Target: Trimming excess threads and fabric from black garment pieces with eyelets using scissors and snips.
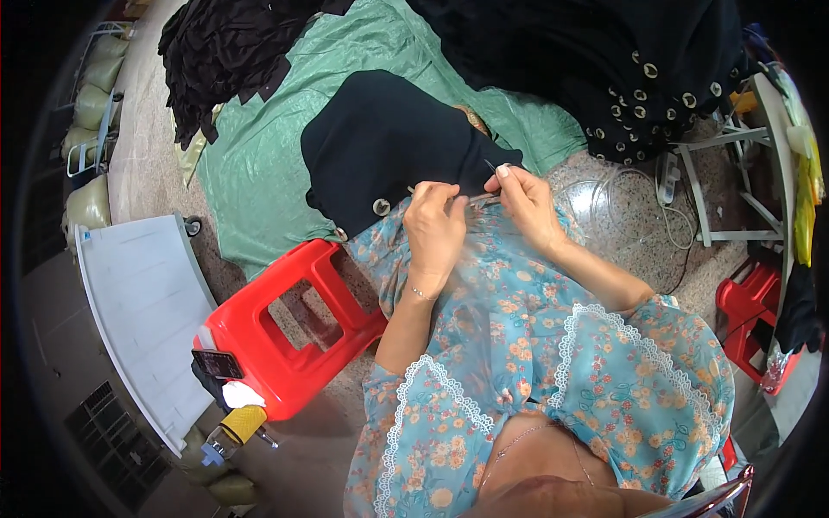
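Observation:
A dark navy garment (389, 129) lies over my lap, its far part spread on the green sheet. My left hand (434, 231) is closed at the garment's near edge, fingers curled and thumb toward the right. Just to the right, my right hand (528, 205) pinches a thin dark needle-like tool (490, 164) between thumb and forefinger, its tip over the cloth. What lies under the fingertips is too small to make out. A round metal-rimmed eyelet (381, 207) shows on the garment, left of my left hand.
The green sheet (250, 181) bears a black cloth heap (224, 60) and, at right, dark garments with several metal eyelets (639, 112). A red stool (285, 380) at my left holds a phone (217, 363) and a yellow spool (242, 425). A white table (142, 302) stands beyond.

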Tool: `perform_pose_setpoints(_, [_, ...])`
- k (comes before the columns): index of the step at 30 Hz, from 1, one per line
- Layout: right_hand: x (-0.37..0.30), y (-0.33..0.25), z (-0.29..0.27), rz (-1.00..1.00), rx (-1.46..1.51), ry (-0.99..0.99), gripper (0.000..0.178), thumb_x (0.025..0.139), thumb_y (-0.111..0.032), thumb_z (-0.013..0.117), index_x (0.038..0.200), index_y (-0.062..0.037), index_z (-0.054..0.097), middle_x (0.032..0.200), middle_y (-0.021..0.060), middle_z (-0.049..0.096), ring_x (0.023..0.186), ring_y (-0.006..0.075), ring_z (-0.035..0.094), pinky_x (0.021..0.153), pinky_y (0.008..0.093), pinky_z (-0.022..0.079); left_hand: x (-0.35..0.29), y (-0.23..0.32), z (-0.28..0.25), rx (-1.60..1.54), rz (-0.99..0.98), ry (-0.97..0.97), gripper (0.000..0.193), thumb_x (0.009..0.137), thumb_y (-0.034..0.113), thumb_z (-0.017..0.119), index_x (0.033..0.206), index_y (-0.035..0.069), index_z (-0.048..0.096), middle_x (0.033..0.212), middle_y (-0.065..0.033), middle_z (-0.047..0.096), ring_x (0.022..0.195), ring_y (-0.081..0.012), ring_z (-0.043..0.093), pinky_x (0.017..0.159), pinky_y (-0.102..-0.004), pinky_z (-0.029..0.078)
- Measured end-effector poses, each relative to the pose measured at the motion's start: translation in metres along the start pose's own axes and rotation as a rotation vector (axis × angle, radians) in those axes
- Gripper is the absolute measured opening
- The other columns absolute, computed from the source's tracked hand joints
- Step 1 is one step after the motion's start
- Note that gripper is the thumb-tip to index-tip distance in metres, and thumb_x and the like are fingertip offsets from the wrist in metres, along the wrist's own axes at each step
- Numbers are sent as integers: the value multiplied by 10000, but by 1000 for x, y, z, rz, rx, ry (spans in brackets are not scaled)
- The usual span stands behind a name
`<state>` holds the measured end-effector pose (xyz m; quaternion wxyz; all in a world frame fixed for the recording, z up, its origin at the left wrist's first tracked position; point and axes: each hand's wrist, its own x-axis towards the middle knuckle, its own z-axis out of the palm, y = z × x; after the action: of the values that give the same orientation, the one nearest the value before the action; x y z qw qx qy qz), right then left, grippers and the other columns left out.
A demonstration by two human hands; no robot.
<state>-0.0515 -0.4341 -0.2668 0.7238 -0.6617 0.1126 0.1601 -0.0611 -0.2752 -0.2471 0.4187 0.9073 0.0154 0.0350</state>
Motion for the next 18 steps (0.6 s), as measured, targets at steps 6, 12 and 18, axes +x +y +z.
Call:
perform_pose_setpoints(6, [-4,-4,7,-123,-119,-4,394,968,-321,489,798,-2,646,585,-10,480,565,63,440,518,255,363,-1,-15,4,-151,-65,112,74,718,-43,695,779,-10,670,892,-119,628,686,-233,644,639,-302,516])
perform_pose_setpoints(12, [-12,-14,14,20,-188,-146,427,959,-357,493,787,1,649,569,-8,485,537,65,436,491,262,357,0,-28,6,-416,-227,141,41,754,-52,682,766,-31,649,889,-54,585,702,-116,610,622,-255,501])
perform_pose_setpoints(18, [-16,-18,20,295,-162,-246,431,971,-374,478,803,-9,633,533,-56,413,479,35,353,436,233,275,-1,-34,11,-669,-352,49,76,848,7,626,787,-37,614,905,-30,558,726,-77,562,651,-214,459])
